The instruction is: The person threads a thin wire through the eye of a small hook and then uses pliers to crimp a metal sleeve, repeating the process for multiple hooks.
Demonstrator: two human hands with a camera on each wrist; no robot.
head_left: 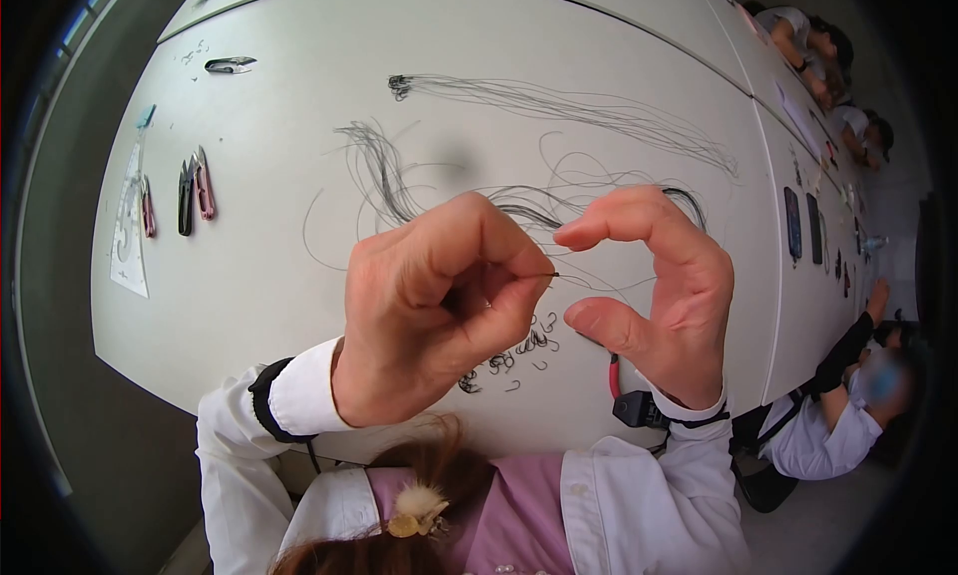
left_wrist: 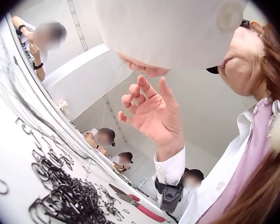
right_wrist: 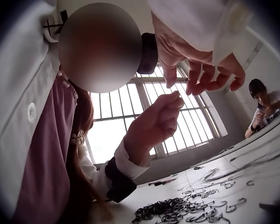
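In the head view the left hand (head_left: 439, 306) pinches a tiny dark piece (head_left: 555, 274) between thumb and forefinger, and a thin line runs from it to the right. The right hand (head_left: 664, 286) is held beside it with thumb and forefinger wide apart, touching nothing visible. Dark strands (head_left: 384, 176) lie on the table beyond the hands. Below the hands are black hooks (head_left: 529, 346), seen as a heap (left_wrist: 74, 196) in the left wrist view. The right wrist view shows the left hand (right_wrist: 154, 123) pinching, fingertips up.
Pliers with red handles (head_left: 615, 376) lie near the right wrist. A bundle of hooked lines (head_left: 559, 101) stretches across the far table. At left are thread snips (head_left: 205, 184), a black snip (head_left: 232, 65) and a clear set square (head_left: 130, 221). Other people sit along the right side.
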